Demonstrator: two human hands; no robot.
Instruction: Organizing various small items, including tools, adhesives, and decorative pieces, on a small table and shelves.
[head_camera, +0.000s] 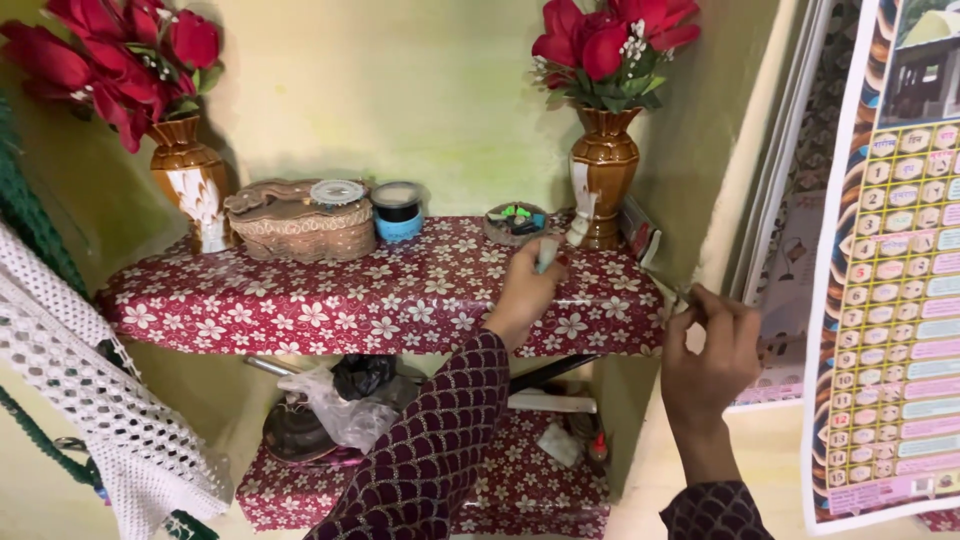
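Hands raised before a two-tier shelf (300, 310) in a wall niche. Left hand (525, 290), arm extended, grip closed on a small pale object (547, 253) above the floral cover. Right hand (710, 355), at the shelf's right edge, pinches a thin item (680, 300), too blurred to identify. Two brown vases (192, 185) (603, 170) each hold red flowers; one woven basket (300, 222); one small bowl (515, 222) of mixed bits.

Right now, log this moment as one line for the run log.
left hand: holds small pale object over floral shelf cover | right hand: pinches thin item, unclear, at shelf's right edge | nearby: brown vase
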